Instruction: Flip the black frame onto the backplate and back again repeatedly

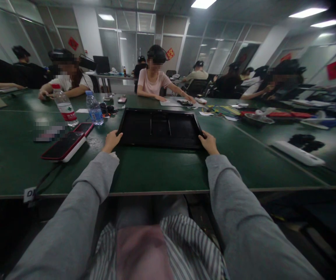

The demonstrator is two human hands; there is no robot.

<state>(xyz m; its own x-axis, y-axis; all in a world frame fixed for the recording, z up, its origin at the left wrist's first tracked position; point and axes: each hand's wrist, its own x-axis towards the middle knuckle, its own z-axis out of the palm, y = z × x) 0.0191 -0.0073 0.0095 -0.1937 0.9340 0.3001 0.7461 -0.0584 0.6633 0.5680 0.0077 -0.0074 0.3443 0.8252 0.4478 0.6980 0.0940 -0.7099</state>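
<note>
A shallow black rectangular tray (138,128) with a raised rim lies on the green table in front of me. Two thin upright dividers stand out in its middle. My left hand (112,140) grips the tray's left edge, thumb over the rim. On the opposite side my right hand (209,142) holds the right edge in the same way. The fingers beneath the rim are hidden on both sides. No loose object can be made out inside the tray.
Left of the tray stand a red-capped bottle (65,107) and a blue-capped bottle (94,109), near a phone on a white block (64,147). A white power strip (298,152) lies right. Across the table a person in pink (154,81) leans over a white sheet.
</note>
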